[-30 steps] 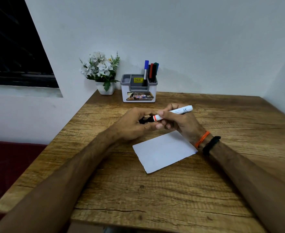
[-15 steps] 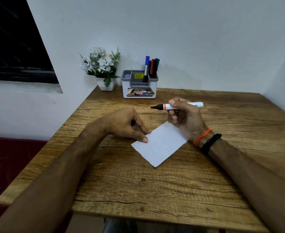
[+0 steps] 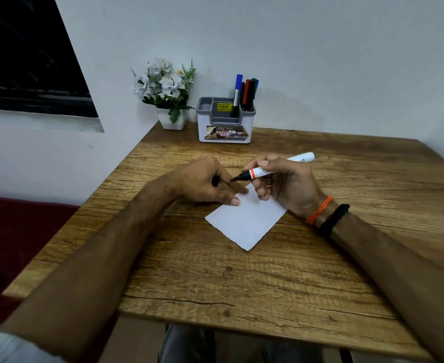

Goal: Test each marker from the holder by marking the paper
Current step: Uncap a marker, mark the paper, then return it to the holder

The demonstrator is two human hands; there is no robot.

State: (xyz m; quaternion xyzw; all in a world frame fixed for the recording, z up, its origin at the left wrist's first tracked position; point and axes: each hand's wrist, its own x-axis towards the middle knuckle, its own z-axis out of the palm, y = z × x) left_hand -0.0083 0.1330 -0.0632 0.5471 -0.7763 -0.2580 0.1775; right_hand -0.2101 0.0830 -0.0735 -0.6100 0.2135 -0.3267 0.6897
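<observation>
Since half a second ago we have brought the marker (image 3: 273,167) down and leftward, so its black tip now sits just above the far corner of the paper (image 3: 247,222), close to our left hand (image 3: 205,183). Our right hand (image 3: 285,180) grips the white barrel with its fingers (image 3: 264,163) curled round it, the orange band showing just behind the tip and the rear end pointing up to the right. Our left hand presses the paper's far left edge with straight fingertips while holding something small and black, likely the cap (image 3: 214,181), tucked between thumb and palm. The paper lies skewed on the table (image 3: 294,284), one corner pointing toward us, its surface white and unmarked where we can see it. It sits well clear of every table edge, with broad bare wood in front and to the right. The holder (image 3: 224,127) stands at the far edge against the wall, well apart from our hands, with blue, red, and green markers (image 3: 245,93) upright in its right compartment. A flower pot (image 3: 172,121) stands just beside it at the left.
</observation>
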